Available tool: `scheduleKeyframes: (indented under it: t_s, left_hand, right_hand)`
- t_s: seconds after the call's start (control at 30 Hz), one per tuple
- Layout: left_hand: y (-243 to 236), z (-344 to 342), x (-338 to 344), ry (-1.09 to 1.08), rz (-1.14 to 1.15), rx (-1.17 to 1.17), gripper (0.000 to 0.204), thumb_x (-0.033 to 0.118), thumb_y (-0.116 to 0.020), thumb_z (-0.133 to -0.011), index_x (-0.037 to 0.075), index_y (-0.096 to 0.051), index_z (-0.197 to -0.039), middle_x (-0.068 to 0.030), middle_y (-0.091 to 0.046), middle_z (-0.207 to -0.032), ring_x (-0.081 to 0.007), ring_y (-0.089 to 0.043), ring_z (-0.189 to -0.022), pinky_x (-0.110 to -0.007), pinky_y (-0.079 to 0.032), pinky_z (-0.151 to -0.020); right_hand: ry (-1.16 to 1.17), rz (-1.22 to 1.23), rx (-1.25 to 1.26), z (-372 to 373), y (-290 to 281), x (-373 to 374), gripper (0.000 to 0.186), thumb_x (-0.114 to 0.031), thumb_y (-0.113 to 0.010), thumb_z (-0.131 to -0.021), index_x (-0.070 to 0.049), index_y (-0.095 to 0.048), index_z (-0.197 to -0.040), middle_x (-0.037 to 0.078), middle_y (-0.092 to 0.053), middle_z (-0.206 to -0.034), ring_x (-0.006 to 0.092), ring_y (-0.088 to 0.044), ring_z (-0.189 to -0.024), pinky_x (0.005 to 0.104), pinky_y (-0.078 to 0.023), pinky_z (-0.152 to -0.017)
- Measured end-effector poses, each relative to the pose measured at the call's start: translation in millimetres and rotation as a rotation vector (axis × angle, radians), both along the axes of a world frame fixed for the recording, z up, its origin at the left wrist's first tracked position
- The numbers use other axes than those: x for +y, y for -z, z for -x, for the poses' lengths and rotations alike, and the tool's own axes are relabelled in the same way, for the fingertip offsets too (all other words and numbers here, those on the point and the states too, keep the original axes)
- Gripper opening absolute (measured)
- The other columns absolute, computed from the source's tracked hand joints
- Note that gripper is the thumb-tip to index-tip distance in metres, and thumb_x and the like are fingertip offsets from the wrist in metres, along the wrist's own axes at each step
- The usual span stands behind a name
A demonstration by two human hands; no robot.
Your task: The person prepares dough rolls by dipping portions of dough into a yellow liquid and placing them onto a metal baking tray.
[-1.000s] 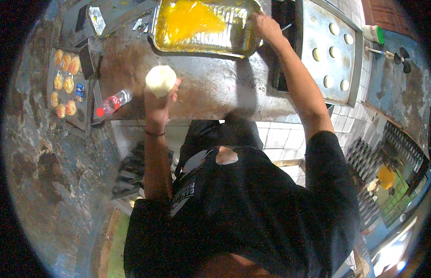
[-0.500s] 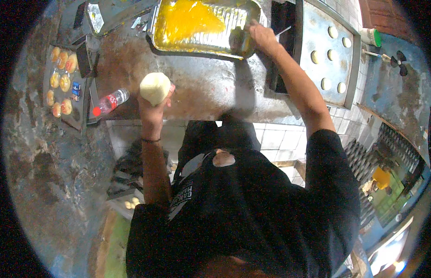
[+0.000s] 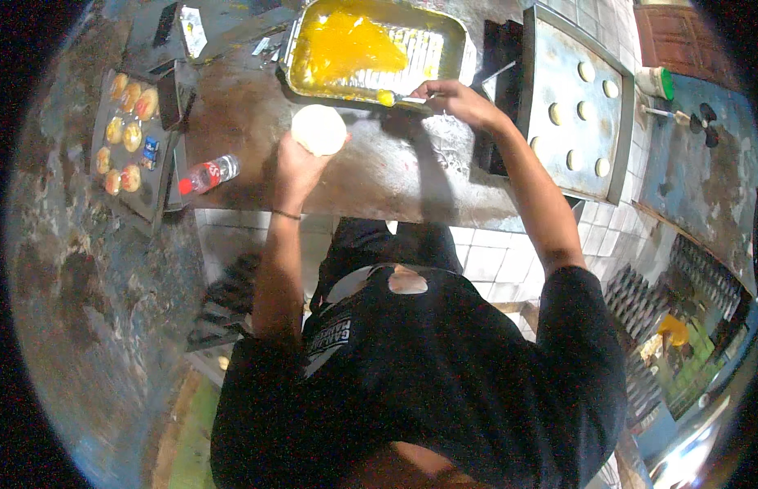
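My left hand (image 3: pixel 301 167) holds up a round, flat piece of pale dough (image 3: pixel 318 129), fingers curled round its underside. My right hand (image 3: pixel 460 104) grips a slim utensil whose exact kind is hard to make out. At its tip sits a lump of yellow filling (image 3: pixel 385 97), just off the near rim of a foil tray (image 3: pixel 456 61). Smooth yellow filling (image 3: pixel 346 41) covers the left and middle of that tray, while its ribbed bottom shows on the right. The dough is to the left of the lump, apart from it.
On the right, a metal baking tray (image 3: pixel 550 49) carries several pale dough rounds (image 3: pixel 584 110). A red-capped plastic bottle (image 3: pixel 212 174) lies at the left, beside a dark tray (image 3: pixel 142 204) with wrapped buns (image 3: pixel 132 136). The worktable's near edge (image 3: pixel 379 218) runs before my body.
My right hand has drawn back from inside the foil tray toward me, bringing a lump of filling on the utensil. My left hand has moved right and farther away with the dough.
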State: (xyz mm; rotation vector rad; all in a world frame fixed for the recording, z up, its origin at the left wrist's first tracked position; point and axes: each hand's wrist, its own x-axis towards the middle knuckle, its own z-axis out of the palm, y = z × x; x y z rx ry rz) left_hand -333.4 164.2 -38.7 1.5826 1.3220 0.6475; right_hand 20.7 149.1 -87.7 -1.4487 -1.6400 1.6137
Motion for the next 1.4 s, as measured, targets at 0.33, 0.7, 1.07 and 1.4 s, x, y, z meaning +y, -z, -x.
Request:
scheduleKeyframes:
  t_s: [0.33,0.7,1.07,1.4]
  left_hand:
    - [-33.9,-43.2,7.9,0.107,-0.126,-0.135,0.042,0.019,-0.09,-0.077,0.0,-0.071,-0.109,-0.0114,-0.077,-0.102,-0.0196,-0.073,-0.093,-0.035,-0.057,-0.085]
    - [-19.4,-43.9,12.6,0.141,-0.019,-0.221,0.035,0.018,-0.088,-0.081,-0.001,-0.072,-0.105,-0.01,-0.077,-0.1,-0.0165,-0.072,-0.092,-0.033,-0.056,-0.085]
    - [-55.2,-73.0,-7.4,0.576,0.108,-0.336,0.04,0.017,-0.088,-0.081,0.001,-0.07,-0.114,-0.0082,-0.076,-0.106,-0.015,-0.069,-0.097,-0.032,-0.055,-0.089]
    - [-94.5,-64.9,-10.6,0.53,0.259,-0.575,0.051,0.02,-0.078,-0.089,0.002,-0.058,-0.132,-0.0028,-0.068,-0.116,-0.0102,-0.064,-0.099,-0.025,-0.052,-0.077]
  right_hand:
    - [0.311,-0.739,-0.5,120.1,-129.6,-69.6,0.059,0.013,-0.061,-0.077,-0.014,-0.067,-0.129,0.015,-0.061,-0.113,0.0356,-0.062,-0.102,0.0434,-0.053,-0.088]
    - [0.604,-0.161,-0.543,89.5,48.4,-203.9,0.035,0.001,-0.062,-0.088,-0.001,-0.064,-0.122,0.023,-0.06,-0.107,0.0412,-0.062,-0.1,0.0451,-0.052,-0.092]
    - [0.235,-0.55,-0.165,85.9,-170.5,-80.2,0.07,-0.032,-0.089,-0.076,-0.005,-0.061,-0.134,0.017,-0.061,-0.124,0.0315,-0.063,-0.114,0.0414,-0.053,-0.098]
    - [0.427,-0.188,0.246,84.2,-187.9,-69.2,0.029,-0.013,-0.077,-0.093,0.004,-0.068,-0.114,0.007,-0.07,-0.107,0.0148,-0.067,-0.096,0.0333,-0.058,-0.088]
